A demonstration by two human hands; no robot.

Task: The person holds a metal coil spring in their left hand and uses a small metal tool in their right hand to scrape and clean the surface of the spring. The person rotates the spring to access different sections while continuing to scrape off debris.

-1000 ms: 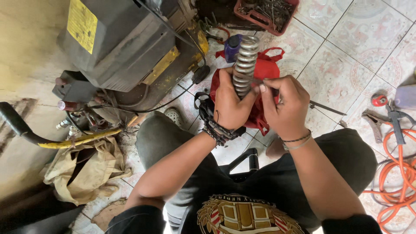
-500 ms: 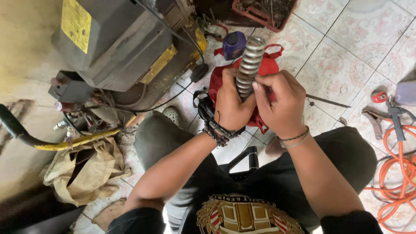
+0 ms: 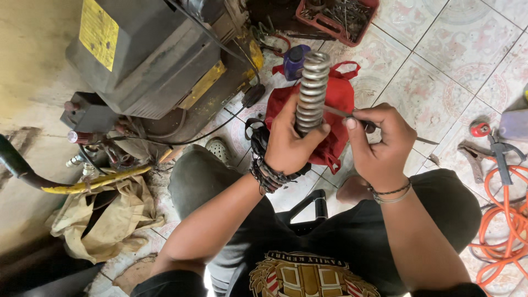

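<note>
Coil spring now tilted slightly further upright. Left hand clamped around it; right hand pinching thin metal tool. Risk: tool slipping off coil, jabbing left thumb.

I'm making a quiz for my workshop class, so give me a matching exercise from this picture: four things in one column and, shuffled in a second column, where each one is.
Things:
1. coil spring
2. thin metal tool
3. orange hose
4. red tray of parts

Places:
A. coiled on the tiled floor at the right edge
B. at the top of the picture, on the floor
C. upright in the left hand
D. pinched in the right hand, tip against the spring

Pairs: 1-C, 2-D, 3-A, 4-B
</note>
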